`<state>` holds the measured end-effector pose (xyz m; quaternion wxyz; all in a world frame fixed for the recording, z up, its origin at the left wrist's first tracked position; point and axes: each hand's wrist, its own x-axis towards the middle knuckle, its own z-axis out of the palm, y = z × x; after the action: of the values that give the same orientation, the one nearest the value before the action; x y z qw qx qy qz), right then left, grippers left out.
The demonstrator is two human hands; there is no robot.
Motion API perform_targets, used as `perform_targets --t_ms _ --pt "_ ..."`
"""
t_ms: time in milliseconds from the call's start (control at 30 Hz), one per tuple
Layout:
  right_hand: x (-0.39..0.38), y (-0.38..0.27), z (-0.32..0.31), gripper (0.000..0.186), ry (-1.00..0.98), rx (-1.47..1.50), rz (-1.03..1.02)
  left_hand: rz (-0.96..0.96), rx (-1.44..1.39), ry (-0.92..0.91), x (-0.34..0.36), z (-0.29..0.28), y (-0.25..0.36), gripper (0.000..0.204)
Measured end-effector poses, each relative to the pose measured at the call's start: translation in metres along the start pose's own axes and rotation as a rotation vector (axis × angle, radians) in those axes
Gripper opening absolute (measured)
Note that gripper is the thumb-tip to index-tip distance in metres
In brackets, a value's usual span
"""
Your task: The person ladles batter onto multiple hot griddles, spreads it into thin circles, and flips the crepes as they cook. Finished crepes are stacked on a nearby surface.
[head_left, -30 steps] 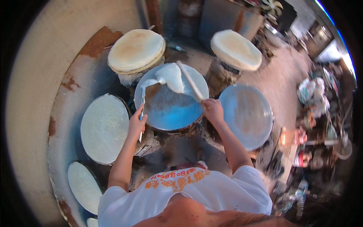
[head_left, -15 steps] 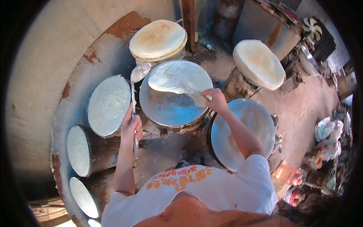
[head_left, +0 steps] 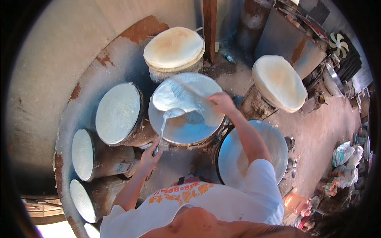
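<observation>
Near-left of the round griddle, our left hand grasps a ladle. Our right hand, at the griddle's right rim, clutches a blurred stick. We see batter spread across the griddle's far part.

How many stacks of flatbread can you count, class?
2: the left stack just beyond the pan in use, the right stack beyond that pan's right side. Others may be hidden.
</observation>
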<state>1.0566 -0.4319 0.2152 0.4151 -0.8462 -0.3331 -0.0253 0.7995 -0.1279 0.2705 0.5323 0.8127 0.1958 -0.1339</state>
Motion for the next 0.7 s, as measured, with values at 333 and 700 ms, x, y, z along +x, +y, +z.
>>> perform_targets --t_ms 333,700 --pt "0.017 0.028 0.002 0.033 -0.219 0.101 0.131 -0.082 0.042 -0.056 -0.03 -0.006 -0.002 0.058" --pt "0.011 0.028 -0.001 0.029 -0.442 0.275 0.081 -0.081 -0.059 0.151 -0.043 -0.024 -0.005 0.058"
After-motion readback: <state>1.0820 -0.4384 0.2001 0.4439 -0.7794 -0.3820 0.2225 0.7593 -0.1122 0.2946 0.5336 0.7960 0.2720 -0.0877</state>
